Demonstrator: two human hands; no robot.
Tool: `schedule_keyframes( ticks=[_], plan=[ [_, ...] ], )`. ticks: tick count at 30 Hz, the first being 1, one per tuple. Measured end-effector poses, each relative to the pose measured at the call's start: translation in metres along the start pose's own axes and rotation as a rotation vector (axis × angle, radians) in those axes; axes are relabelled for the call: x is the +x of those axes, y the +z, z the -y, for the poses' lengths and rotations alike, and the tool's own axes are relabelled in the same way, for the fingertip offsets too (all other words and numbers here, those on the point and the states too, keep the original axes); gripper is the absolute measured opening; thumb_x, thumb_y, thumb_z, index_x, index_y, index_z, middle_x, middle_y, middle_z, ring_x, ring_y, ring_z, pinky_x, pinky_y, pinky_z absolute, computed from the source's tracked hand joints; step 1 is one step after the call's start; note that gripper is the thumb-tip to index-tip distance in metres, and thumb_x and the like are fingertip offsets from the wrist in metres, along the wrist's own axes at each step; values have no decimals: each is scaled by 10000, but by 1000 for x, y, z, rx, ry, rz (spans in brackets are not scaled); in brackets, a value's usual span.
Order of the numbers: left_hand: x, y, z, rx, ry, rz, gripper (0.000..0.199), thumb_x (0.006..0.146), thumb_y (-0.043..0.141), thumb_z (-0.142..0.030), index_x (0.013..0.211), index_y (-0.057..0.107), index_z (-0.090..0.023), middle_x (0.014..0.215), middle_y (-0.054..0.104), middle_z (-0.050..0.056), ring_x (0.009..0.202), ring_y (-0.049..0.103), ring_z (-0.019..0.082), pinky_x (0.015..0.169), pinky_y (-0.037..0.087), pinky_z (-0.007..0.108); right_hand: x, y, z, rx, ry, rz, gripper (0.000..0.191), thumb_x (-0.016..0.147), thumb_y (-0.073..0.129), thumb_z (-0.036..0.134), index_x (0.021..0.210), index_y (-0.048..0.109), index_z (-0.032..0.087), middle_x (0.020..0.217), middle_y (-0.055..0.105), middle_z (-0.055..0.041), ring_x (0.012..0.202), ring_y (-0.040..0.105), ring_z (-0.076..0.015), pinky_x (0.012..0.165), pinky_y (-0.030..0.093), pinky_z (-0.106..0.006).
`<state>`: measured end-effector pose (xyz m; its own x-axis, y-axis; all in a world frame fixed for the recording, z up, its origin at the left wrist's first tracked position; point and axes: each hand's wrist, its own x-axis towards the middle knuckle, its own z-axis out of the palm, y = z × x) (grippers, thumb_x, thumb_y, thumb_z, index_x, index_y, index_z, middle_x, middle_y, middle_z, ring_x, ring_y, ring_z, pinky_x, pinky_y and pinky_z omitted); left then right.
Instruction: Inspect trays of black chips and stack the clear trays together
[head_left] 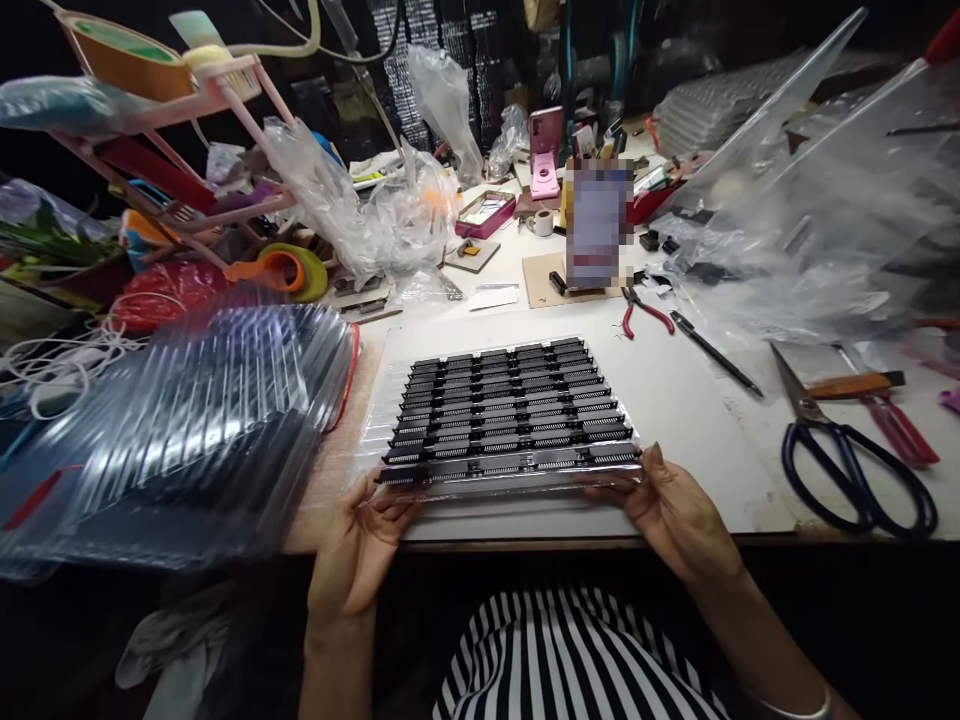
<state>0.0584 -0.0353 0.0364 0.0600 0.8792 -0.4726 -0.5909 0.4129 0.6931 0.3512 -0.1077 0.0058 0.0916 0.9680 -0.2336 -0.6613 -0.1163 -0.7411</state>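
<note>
A clear plastic tray (517,487) filled with rows of black connector-like parts with fine pins (502,410) lies over a white board at the front of the table. My left hand (364,545) grips its near left corner, thumb near the top and fingers underneath. At the near right corner my right hand (679,515) pinches the tray's edge between thumb and fingers. Its near edge looks slightly raised off the board. Left of it, a stack of clear trays (225,400) stands partly blurred, with a red band at its side.
To the right lie dark-handled scissors (847,455), a black pen (716,355) and red-handled pliers (645,315). Clear plastic bags (795,230) are heaped at the back right. A pink phone stand (545,165) and a pink rack (172,110) stand further back.
</note>
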Motion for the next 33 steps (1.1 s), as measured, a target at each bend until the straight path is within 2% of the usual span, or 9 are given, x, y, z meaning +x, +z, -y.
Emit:
schedule_keyframes(
  ticks=[11, 17, 22, 28, 33],
  plan=[
    [2, 1, 0, 15, 17, -20, 344, 913, 298, -132, 860, 638, -137, 848, 731, 124, 777, 699, 210, 740, 567, 380, 0, 2, 0, -29, -24, -28, 336, 899, 470, 426, 947, 703, 189, 921, 725, -71, 850, 676, -208, 802, 541, -345],
    [-2, 2, 0, 44, 52, 37, 216, 898, 419, -197, 899, 627, -139, 858, 730, 113, 801, 696, 230, 743, 559, 372, 0, 0, -1, -57, -40, -77, 319, 865, 520, 448, 921, 715, 201, 871, 726, -74, 861, 670, -224, 772, 561, -349],
    [-7, 3, -3, 46, 75, 100, 257, 928, 381, -224, 984, 616, -135, 874, 731, 111, 796, 698, 225, 770, 550, 401, -2, -3, -2, -38, -51, -124, 263, 828, 583, 438, 840, 715, 211, 866, 729, -56, 826, 677, -210, 741, 575, -335],
    [-12, 9, -9, 99, 91, 144, 282, 941, 362, -277, 992, 592, -121, 869, 728, 140, 834, 694, 262, 791, 540, 416, -1, -5, -4, 12, -59, -152, 197, 807, 624, 389, 706, 669, 226, 846, 734, -41, 838, 674, -186, 763, 565, -310],
    [-14, 14, -13, 101, 85, 154, 276, 939, 363, -312, 1047, 541, -130, 834, 729, 123, 837, 693, 268, 831, 524, 443, 0, -1, -2, -55, -89, -164, 286, 817, 589, 452, 672, 642, 211, 773, 734, -47, 736, 685, -185, 697, 565, -295]
  ],
)
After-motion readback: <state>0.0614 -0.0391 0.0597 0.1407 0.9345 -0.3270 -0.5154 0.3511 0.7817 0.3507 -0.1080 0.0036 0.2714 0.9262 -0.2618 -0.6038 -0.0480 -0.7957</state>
